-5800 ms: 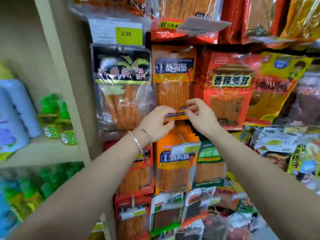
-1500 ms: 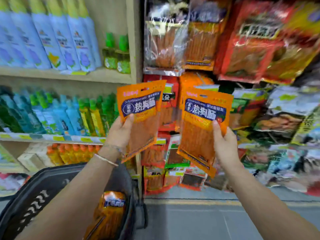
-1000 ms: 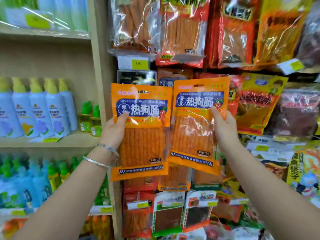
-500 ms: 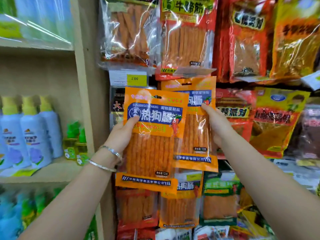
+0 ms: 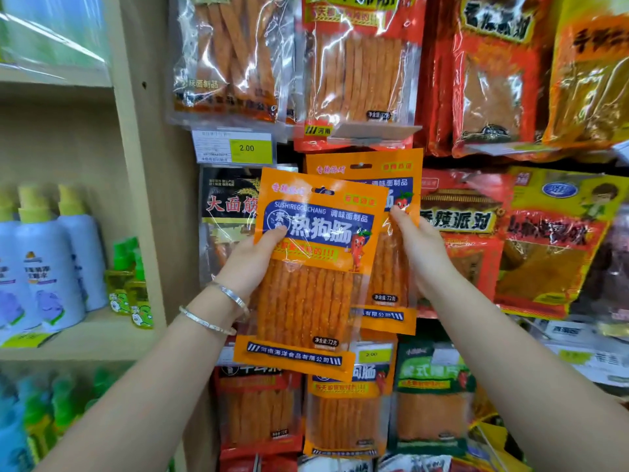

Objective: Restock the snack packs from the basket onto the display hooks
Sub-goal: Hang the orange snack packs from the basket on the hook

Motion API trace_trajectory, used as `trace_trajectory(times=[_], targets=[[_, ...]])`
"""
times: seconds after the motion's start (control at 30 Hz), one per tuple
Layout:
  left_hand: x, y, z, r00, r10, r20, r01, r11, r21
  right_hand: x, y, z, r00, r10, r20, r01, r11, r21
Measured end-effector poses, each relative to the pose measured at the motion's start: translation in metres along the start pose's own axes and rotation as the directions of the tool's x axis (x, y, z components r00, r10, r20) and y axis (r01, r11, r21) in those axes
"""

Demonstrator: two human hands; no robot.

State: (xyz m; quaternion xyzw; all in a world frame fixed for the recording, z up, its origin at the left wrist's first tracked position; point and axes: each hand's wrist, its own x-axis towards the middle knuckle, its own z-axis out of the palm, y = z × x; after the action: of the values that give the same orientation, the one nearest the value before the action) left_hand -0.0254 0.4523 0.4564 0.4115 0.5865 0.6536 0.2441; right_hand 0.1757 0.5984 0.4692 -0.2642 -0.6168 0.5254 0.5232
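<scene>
I hold two orange snack packs with blue labels up against the hanging display. My left hand (image 5: 250, 264) grips the nearer orange pack (image 5: 306, 301) by its left edge, thumb on the front. My right hand (image 5: 418, 250) grips the second orange pack (image 5: 388, 178) by its right edge. That second pack sits higher and behind the first, its hang hole close under the row above. The hook itself is hidden. The basket is out of view.
Other hanging snack packs (image 5: 357, 69) fill the rows above, right and below. A yellow price tag (image 5: 250, 148) reads 2.00. A beige shelf post (image 5: 143, 199) stands to the left, with white spray bottles (image 5: 47, 267) on a shelf.
Both hands lifted the two orange packs from beside the basket up to the display. In the last half second the right pack moved further behind the left one, closer to the rack.
</scene>
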Motion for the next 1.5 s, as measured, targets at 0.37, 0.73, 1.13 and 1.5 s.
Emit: trace_trajectory(times=[0.37, 0.73, 1.13, 1.5], targets=[[-0.001, -0.001, -0.002, 1.000, 0.004, -0.014, -0.003, 0.999, 0.046, 0.001, 0.017, 0.003, 0.999, -0.048, -0.002, 0.047, 0.982, -0.185], [-0.001, -0.013, -0.009, 0.998, -0.029, -0.061, 0.028, 0.999, -0.020, -0.005, -0.010, -0.009, 0.951, -0.305, -0.040, 0.297, 0.945, -0.133], [-0.002, -0.004, -0.019, 1.000, 0.013, -0.024, -0.016, 0.992, -0.122, -0.004, -0.024, 0.006, 0.968, -0.250, -0.030, 0.252, 0.962, 0.106], [0.005, -0.005, -0.017, 1.000, 0.025, -0.017, -0.026, 0.995, -0.097, 0.014, -0.033, 0.019, 0.986, -0.096, -0.133, 0.118, 0.978, 0.170]])
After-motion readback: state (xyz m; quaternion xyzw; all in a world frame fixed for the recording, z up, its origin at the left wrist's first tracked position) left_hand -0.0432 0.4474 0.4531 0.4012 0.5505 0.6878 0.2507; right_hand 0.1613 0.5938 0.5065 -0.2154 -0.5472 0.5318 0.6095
